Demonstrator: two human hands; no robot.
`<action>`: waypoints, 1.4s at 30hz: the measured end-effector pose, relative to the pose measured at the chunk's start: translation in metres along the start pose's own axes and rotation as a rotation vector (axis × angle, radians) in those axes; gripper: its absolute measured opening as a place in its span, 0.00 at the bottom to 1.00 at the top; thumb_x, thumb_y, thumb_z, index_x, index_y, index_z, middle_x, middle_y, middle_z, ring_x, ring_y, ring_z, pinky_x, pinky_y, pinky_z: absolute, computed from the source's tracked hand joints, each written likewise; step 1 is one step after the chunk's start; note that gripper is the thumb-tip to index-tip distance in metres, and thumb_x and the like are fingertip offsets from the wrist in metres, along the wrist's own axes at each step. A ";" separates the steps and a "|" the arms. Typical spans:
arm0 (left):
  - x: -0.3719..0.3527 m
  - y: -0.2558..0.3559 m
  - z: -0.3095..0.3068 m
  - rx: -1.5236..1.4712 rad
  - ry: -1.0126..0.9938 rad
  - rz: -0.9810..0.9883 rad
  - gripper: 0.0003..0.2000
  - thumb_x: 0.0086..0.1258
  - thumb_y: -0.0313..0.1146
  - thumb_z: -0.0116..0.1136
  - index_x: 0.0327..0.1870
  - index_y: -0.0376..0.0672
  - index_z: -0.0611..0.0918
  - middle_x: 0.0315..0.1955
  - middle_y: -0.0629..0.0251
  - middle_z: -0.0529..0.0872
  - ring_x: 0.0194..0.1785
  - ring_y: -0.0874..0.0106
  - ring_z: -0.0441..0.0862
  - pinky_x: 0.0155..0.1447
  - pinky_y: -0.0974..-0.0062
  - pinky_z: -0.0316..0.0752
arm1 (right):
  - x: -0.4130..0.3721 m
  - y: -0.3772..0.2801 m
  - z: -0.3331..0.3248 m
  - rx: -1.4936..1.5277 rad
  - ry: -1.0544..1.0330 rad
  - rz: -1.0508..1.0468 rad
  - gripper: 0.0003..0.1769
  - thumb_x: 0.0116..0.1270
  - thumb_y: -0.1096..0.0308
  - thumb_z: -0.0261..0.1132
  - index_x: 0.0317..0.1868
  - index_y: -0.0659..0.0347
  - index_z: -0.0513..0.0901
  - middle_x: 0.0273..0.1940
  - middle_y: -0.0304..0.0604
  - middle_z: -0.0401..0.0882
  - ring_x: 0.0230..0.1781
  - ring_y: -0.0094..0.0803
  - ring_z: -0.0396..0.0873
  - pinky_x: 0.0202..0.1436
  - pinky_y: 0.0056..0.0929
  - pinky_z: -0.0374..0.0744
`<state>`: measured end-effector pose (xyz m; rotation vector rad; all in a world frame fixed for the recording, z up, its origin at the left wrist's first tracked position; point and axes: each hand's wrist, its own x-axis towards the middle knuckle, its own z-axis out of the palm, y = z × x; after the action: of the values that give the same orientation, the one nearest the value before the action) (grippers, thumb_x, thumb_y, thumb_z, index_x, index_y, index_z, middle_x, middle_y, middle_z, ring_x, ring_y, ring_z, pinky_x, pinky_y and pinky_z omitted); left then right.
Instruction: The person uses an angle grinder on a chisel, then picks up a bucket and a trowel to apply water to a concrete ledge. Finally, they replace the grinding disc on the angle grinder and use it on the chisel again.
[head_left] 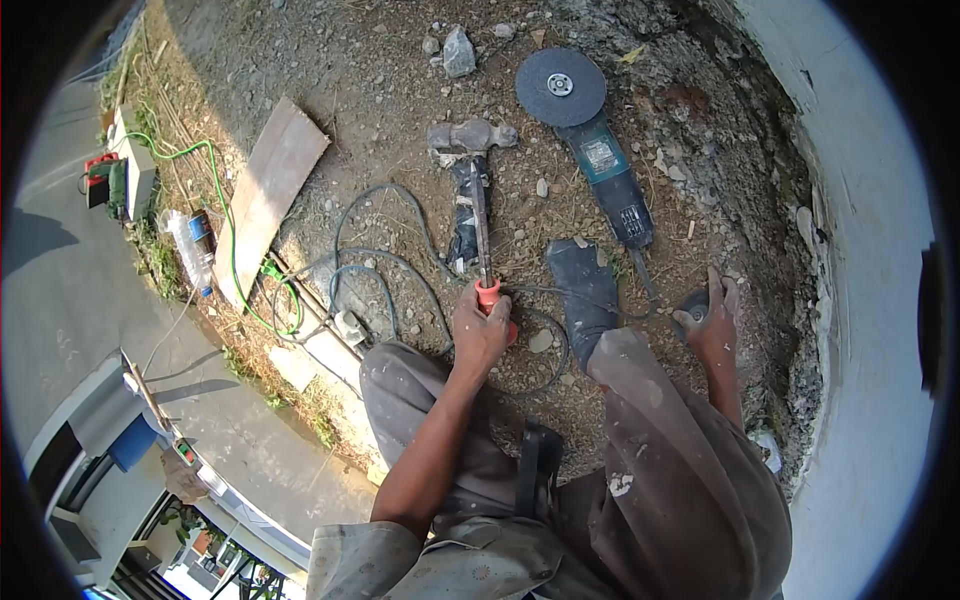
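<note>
My left hand point(480, 337) is wrapped round the red handle of a chisel-like tool point(481, 230), whose metal shaft points away from me. The shaft lies over the taped handle of a hammer point(472, 138) on the dirt. To the right, my right hand point(713, 318) has its fingers round a dark, round object point(692, 312) at ground level, partly hidden by the fingers. Beyond that hand, an angle grinder point(607, 170) with a large black disc rests on the soil. A dark boot point(583, 300) stands between my hands.
A grey cable point(390, 262) loops over the ground left of my left hand. Farther left are a wooden board point(272, 190), a green hose point(219, 180) and a plastic bottle point(190, 250). Stones point(459, 52) lie ahead. A white wall point(870, 250) runs along the right.
</note>
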<state>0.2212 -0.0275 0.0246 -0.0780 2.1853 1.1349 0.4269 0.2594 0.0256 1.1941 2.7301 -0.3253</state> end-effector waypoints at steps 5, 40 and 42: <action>0.012 -0.013 -0.004 -0.054 -0.193 -0.113 0.14 0.71 0.32 0.65 0.54 0.37 0.81 0.35 0.70 0.84 0.36 0.81 0.77 0.44 0.78 0.74 | -0.002 0.015 0.010 0.168 -0.148 0.141 0.32 0.53 0.68 0.80 0.59 0.60 0.79 0.52 0.53 0.82 0.49 0.45 0.81 0.54 0.40 0.78; 0.038 -0.103 -0.190 0.632 0.628 -0.073 0.25 0.68 0.43 0.68 0.57 0.32 0.80 0.49 0.43 0.83 0.55 0.48 0.81 0.61 0.59 0.74 | 0.089 -0.122 0.020 0.350 -0.100 -0.310 0.52 0.66 0.64 0.71 0.83 0.51 0.47 0.66 0.65 0.69 0.64 0.64 0.69 0.69 0.54 0.69; 0.036 -0.131 -0.210 0.454 0.469 -0.234 0.22 0.67 0.43 0.68 0.53 0.32 0.82 0.46 0.45 0.84 0.51 0.50 0.82 0.58 0.60 0.75 | 0.090 -0.121 0.022 0.358 -0.093 -0.327 0.53 0.66 0.64 0.71 0.83 0.51 0.47 0.66 0.65 0.69 0.64 0.64 0.69 0.69 0.55 0.68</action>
<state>0.1266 -0.2573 -0.0049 -0.4244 2.7070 0.5022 0.2779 0.2369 0.0022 0.7622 2.8558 -0.9160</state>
